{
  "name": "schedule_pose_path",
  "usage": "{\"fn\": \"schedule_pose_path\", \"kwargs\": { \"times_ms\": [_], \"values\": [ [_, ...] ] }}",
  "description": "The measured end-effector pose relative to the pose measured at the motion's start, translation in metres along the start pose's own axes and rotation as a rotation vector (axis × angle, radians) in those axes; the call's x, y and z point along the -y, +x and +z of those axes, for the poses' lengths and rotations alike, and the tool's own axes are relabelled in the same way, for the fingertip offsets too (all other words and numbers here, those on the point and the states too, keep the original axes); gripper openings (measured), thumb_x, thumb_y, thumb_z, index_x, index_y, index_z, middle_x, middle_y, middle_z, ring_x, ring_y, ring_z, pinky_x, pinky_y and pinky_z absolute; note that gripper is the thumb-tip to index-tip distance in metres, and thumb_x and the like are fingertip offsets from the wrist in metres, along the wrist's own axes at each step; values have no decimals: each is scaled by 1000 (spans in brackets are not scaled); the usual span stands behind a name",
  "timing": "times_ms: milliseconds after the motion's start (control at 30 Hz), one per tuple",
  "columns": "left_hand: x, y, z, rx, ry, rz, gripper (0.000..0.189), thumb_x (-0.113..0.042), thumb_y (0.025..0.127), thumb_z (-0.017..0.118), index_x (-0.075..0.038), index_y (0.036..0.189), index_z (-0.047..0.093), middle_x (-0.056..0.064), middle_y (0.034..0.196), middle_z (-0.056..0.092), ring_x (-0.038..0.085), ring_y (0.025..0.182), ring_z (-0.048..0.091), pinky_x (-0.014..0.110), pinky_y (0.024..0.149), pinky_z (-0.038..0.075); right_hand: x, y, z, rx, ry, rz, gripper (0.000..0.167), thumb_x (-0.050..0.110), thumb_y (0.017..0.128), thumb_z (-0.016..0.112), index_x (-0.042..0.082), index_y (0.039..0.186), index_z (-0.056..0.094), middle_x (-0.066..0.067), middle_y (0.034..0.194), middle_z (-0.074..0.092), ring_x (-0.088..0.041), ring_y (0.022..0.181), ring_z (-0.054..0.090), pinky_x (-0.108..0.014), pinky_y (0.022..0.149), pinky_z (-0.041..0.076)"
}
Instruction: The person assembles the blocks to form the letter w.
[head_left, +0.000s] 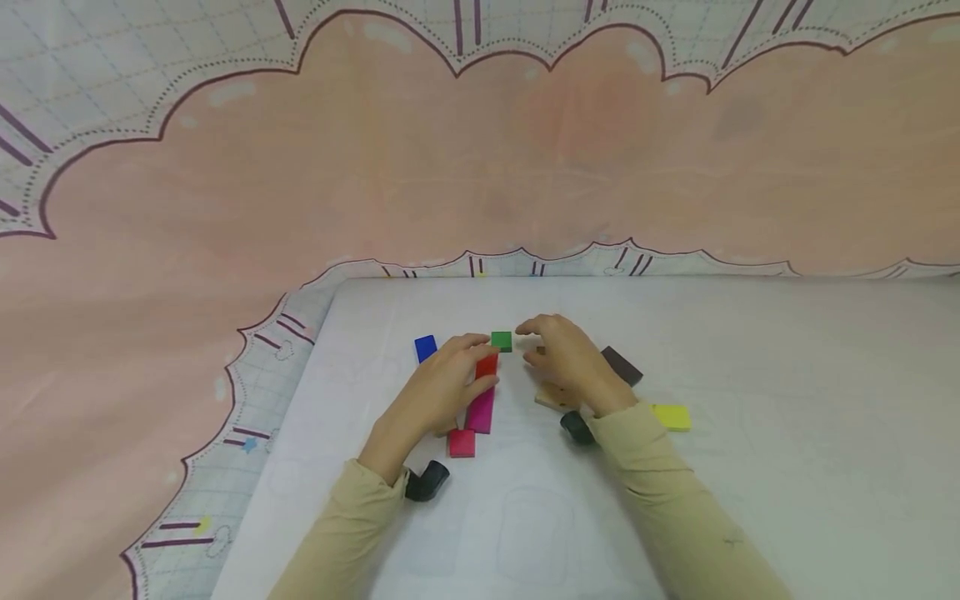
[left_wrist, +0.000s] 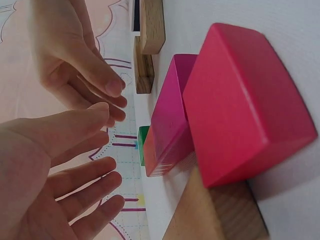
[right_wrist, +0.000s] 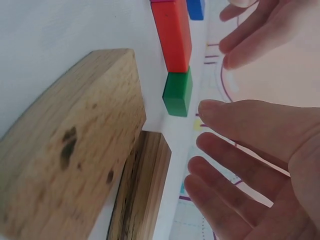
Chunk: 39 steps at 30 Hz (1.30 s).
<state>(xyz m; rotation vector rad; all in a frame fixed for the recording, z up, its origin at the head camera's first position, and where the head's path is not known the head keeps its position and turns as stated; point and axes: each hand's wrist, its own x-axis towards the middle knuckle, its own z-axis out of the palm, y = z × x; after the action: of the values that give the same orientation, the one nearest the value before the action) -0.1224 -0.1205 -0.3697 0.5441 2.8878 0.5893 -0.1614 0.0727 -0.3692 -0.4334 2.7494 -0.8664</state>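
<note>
My left hand [head_left: 442, 379] hovers over a row of painted blocks, fingers apart and holding nothing. The row holds a green block [head_left: 501, 341], a red block [right_wrist: 172, 37], a magenta block [head_left: 481, 412] and a pinkish-red block [head_left: 461, 443]. Beside the green block, on its right, my right hand [head_left: 566, 358] is held with loosely bent fingers and nothing in them. Below it lie a pale wooden block [right_wrist: 85, 135] with dark knots and a striped brown wooden block [right_wrist: 150, 185]. Another wooden block [left_wrist: 215, 215] touches the pinkish-red one.
A blue block [head_left: 425, 347] lies left of the row. To the right are a dark brown block [head_left: 622, 366] and a yellow block [head_left: 671, 417]. Black wrist cameras [head_left: 427, 482] show at both sleeves. The white table [head_left: 810, 375] meets a patterned cloth [head_left: 480, 167] behind.
</note>
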Motion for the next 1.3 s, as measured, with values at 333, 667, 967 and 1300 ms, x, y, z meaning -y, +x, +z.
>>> {"fn": "schedule_pose_path", "kwargs": {
  "times_ms": [333,667,967,1300],
  "values": [
    [1,9,2,24,7,9,47,-30,96,67,-16,140,58,7,151,46,25,141,42,44,112,43,-12,-12,-8,18,-3,-8,37,9,93,68,3,130,63,-13,131,63,-31,127,56,-48,108,46],
    [2,13,9,18,29,18,48,-28,96,67,-16,142,56,7,153,43,25,142,40,45,111,44,-24,-19,-9,14,-21,19,36,10,95,65,1,130,63,-16,132,62,-32,124,56,-50,109,44],
    [7,14,17,41,18,11,50,-28,98,64,-14,145,52,5,157,38,23,146,34,43,116,37,-31,-21,-9,-6,-24,-6,33,3,93,64,-2,125,65,-17,125,65,-32,120,58,-49,107,45],
    [9,16,21,26,48,59,45,-19,101,58,-7,144,52,6,158,37,23,146,33,39,116,36,-37,-19,-7,-10,-16,10,30,1,94,64,-1,123,66,-17,124,66,-33,120,59,-48,107,46]
  ]
}}
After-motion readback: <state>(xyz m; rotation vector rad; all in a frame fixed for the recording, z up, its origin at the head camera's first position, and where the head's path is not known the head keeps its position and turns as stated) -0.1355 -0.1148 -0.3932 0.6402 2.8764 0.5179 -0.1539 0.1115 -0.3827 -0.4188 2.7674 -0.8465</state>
